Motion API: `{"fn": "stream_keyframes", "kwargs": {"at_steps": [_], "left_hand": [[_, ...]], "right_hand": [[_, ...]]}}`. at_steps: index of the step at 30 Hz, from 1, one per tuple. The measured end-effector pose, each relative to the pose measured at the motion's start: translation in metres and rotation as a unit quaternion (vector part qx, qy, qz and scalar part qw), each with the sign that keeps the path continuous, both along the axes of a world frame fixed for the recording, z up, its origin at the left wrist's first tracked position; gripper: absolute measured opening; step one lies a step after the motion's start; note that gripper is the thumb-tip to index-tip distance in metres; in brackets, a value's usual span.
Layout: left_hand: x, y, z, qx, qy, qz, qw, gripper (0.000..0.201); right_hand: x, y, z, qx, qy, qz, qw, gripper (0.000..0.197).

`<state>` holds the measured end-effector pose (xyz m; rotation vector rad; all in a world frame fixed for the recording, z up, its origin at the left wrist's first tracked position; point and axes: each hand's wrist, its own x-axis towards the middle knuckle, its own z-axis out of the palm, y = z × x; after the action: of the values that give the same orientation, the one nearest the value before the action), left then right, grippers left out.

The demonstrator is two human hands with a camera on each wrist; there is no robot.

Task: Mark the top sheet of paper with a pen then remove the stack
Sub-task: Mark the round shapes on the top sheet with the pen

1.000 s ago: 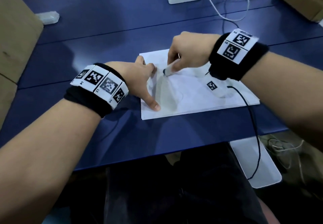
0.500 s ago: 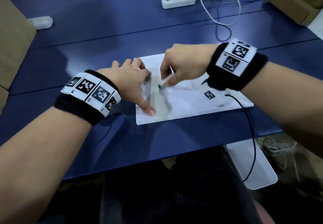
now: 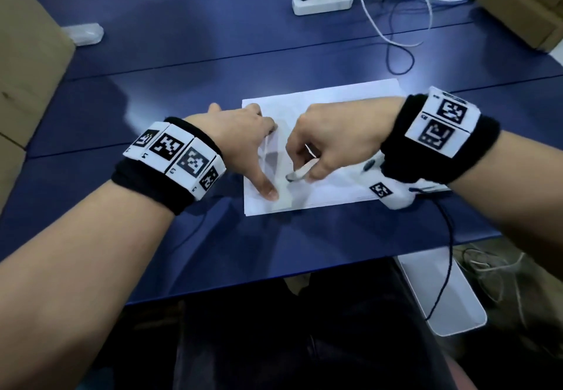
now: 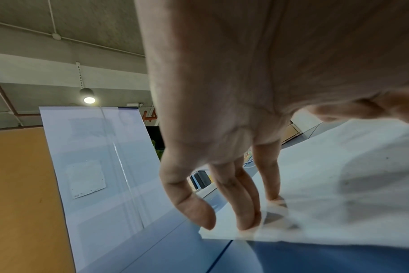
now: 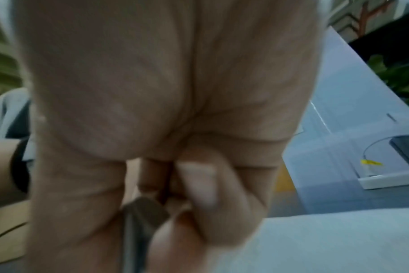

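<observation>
A stack of white paper [image 3: 335, 103] lies on the blue table [image 3: 213, 69], near its front edge. My right hand [image 3: 332, 143] grips a white pen [image 3: 300, 173], whose dark tip points down-left at the top sheet near the stack's left side. My left hand [image 3: 243, 136] rests spread on the stack's left edge, fingers straight, thumb [image 3: 266, 187] pressing the sheet. In the left wrist view the fingertips [image 4: 250, 218] touch the paper [image 4: 339, 184]. The right wrist view is blurred and shows curled fingers [image 5: 206, 186] round the pen [image 5: 140, 212].
A white power strip [image 3: 323, 2] with a black plug and white cables sits at the back. Cardboard boxes stand at the left [image 3: 27, 54] and back right [image 3: 524, 8]. A small clear case [image 3: 86, 33] lies back left. A black cable [image 3: 447, 252] hangs off the front edge.
My right hand has moved the pen tip toward me along the sheet's left part. The left hand stays on the paper's left edge. The head view has tilted, showing more of the table's back.
</observation>
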<state>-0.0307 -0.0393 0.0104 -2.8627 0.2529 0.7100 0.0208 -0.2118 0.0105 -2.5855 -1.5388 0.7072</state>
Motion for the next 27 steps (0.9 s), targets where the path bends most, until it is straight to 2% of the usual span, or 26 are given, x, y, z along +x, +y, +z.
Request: {"fn": "stream_keyframes", "kwargs": {"at_steps": [3, 7, 9, 13, 15, 18, 19, 21, 24, 25, 27], "left_hand": [[0.000, -0.001, 0.001, -0.018, 0.000, 0.003, 1.000, 0.122], [-0.001, 0.002, 0.000, -0.033, 0.001, 0.018, 0.999, 0.119], [-0.001, 0.005, -0.002, -0.038, 0.003, 0.027, 0.999, 0.119], [0.001, 0.004, -0.003, -0.031, 0.008, 0.027, 0.999, 0.123], [0.001, 0.002, -0.003, -0.030, 0.010, 0.026, 0.999, 0.121], [0.000, 0.002, 0.000, -0.034, 0.017, 0.034, 0.999, 0.123], [0.000, 0.002, 0.000, -0.035, 0.018, 0.036, 0.999, 0.123], [-0.001, 0.002, 0.001, -0.038, 0.016, 0.038, 0.998, 0.120], [-0.001, 0.002, -0.001, -0.033, 0.015, 0.037, 0.999, 0.121], [-0.001, 0.001, -0.001, -0.030, 0.016, 0.035, 0.999, 0.122], [0.000, -0.001, 0.000, -0.025, 0.017, 0.033, 0.999, 0.121]], "right_hand": [[0.011, 0.005, 0.006, -0.002, -0.006, -0.023, 1.000, 0.011], [0.038, 0.005, 0.005, 0.073, -0.042, -0.117, 0.990, 0.016], [0.033, 0.000, 0.002, 0.078, -0.002, -0.098, 0.992, 0.019], [0.007, -0.008, -0.003, 0.008, 0.108, -0.031, 0.994, 0.011], [0.013, -0.004, -0.002, 0.019, 0.081, -0.042, 0.996, 0.007], [0.034, 0.004, 0.004, 0.047, -0.030, -0.103, 0.993, 0.010], [0.036, 0.004, 0.005, 0.053, -0.040, -0.109, 0.992, 0.010], [0.032, 0.002, 0.004, 0.047, -0.001, -0.083, 0.995, 0.004], [0.010, -0.002, 0.001, -0.010, 0.105, -0.028, 0.994, 0.008], [0.006, -0.003, 0.000, -0.023, 0.121, -0.022, 0.992, 0.007], [0.012, -0.001, 0.000, -0.007, 0.096, -0.034, 0.995, 0.005]]}}
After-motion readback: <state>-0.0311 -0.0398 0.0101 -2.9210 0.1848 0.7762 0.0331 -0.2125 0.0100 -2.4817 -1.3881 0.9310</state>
